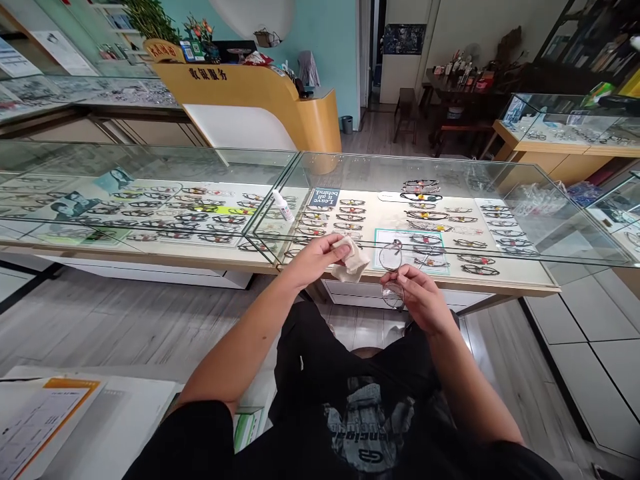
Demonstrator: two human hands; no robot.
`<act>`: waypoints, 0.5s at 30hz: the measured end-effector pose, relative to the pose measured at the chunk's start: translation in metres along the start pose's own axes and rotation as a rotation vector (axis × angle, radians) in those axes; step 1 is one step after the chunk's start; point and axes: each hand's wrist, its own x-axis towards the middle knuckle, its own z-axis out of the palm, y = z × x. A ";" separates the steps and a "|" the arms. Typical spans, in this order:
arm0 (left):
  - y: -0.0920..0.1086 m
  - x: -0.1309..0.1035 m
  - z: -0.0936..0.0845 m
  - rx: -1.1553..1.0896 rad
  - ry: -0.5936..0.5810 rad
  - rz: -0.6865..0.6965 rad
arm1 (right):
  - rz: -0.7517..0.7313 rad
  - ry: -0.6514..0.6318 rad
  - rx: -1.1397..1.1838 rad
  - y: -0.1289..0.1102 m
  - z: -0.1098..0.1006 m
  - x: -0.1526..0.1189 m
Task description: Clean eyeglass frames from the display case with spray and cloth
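Observation:
My left hand [320, 257] grips a crumpled beige cleaning cloth [351, 262], held up in front of the glass counter's near edge. My right hand [419, 297] holds a pair of thin-rimmed glasses [391, 273] by the frame, lenses clear, one lens above the fingers and one below. The two hands are a short gap apart, with the cloth just left of the upper lens. A small white spray bottle [283, 206] lies on top of the glass counter, beyond my left hand.
A long glass display counter [505, 260] runs across in front of me, filled with rows of eyeglass frames. A yellow reception desk [260, 100] stands behind it. Papers lie on a white surface [60, 413] at lower left. Another display case [560, 127] stands at right.

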 end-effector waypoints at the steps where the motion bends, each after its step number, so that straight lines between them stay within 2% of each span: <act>1: -0.005 -0.002 0.003 -0.008 -0.009 -0.010 | 0.015 -0.004 0.003 0.002 0.001 0.001; 5: -0.016 -0.008 0.014 -0.050 -0.091 -0.008 | 0.046 -0.021 -0.006 0.009 0.003 0.003; 10: -0.013 -0.012 0.021 -0.057 -0.207 0.050 | 0.040 -0.052 -0.078 0.014 0.004 0.006; 15: -0.017 -0.014 0.028 -0.098 -0.171 0.039 | 0.041 -0.072 -0.135 0.017 0.007 0.007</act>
